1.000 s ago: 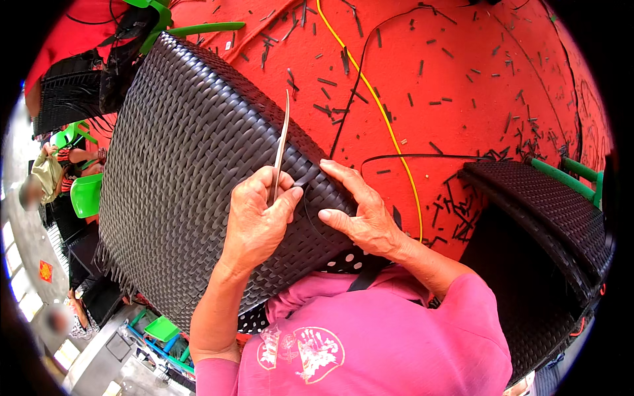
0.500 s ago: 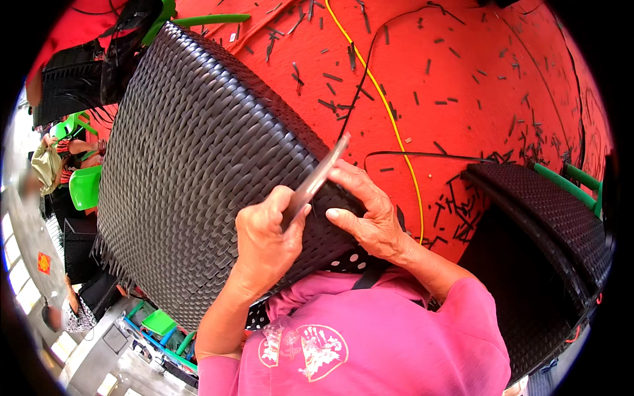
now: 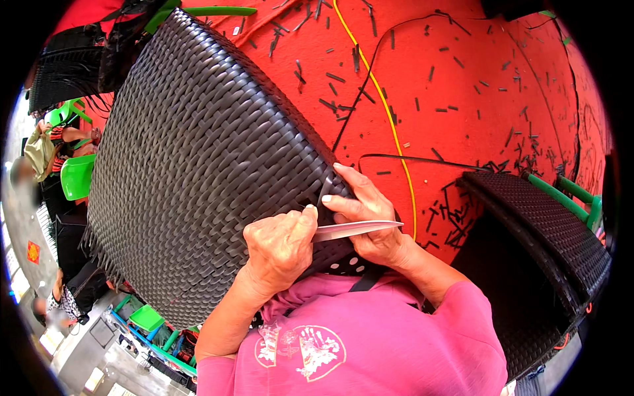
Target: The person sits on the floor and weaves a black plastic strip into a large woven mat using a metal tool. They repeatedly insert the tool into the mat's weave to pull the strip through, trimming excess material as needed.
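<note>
A large panel woven from black plastic strips point(image 3: 198, 145) rests in front of me, its corner toward my lap. My left hand point(image 3: 281, 247) is closed around a knife, whose handle is hidden in the fist. The pale metal blade point(image 3: 356, 229) points right and crosses in front of my right hand point(image 3: 370, 214). At the panel's right corner, the thumb and forefinger of that hand pinch a flat black strip point(image 3: 324, 189) near the weave. Its other fingers are partly behind the blade.
Black strip offcuts point(image 3: 452, 214) litter the red floor point(image 3: 449, 132), crossed by a yellow cord point(image 3: 391, 119) and a long thin black strip point(image 3: 370, 66). Another dark woven piece point(image 3: 541, 218) with green bars stands at right. Green chairs point(image 3: 78, 177) and other people are at far left.
The knife has swung from pointing up over the panel's edge to pointing right. My right thumb and forefinger have drawn in onto the corner. The panel has shifted slightly left.
</note>
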Available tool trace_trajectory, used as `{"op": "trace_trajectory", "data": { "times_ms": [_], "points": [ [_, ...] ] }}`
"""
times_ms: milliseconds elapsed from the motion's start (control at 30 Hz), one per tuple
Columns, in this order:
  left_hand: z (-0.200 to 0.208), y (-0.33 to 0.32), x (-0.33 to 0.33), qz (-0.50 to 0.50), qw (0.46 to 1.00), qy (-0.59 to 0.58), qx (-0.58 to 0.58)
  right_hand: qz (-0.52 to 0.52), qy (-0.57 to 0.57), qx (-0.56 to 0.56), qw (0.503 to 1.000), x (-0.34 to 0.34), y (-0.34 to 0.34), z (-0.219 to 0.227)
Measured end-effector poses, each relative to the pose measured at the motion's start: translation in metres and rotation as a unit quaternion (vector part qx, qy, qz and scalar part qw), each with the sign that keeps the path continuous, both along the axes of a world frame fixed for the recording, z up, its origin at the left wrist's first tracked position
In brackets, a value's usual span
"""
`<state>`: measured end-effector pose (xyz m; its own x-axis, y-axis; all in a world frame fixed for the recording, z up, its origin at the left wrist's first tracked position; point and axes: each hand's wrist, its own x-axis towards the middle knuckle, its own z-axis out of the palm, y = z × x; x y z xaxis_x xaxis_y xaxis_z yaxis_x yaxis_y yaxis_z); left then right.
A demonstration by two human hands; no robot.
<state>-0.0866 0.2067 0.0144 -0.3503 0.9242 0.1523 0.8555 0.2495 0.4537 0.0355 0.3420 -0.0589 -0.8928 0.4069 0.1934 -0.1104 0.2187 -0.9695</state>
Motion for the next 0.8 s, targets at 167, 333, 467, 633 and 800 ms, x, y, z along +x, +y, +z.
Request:
{"op": "trace_trajectory", "data": {
  "times_ms": [167,333,467,633,800],
  "points": [
    [0.002,0.001,-0.002,0.005,1.0,-0.024,-0.016,0.005,-0.003,0.043,0.999,0.001,0.0,0.002],
    [0.01,0.01,-0.003,0.081,0.989,-0.115,-0.037,-0.001,0.018,0.025,1.0,0.002,0.002,-0.002],
    [0.019,0.017,-0.006,0.203,0.938,-0.276,-0.062,-0.046,-0.024,-0.117,0.992,0.004,-0.01,0.001],
    [0.015,0.018,-0.012,0.307,0.84,-0.445,-0.034,-0.023,-0.045,-0.016,0.999,0.001,0.003,0.003],
    [0.015,0.022,-0.013,0.331,0.813,-0.479,-0.023,-0.008,-0.051,-0.017,0.999,-0.001,0.009,0.001]
  ]
}}
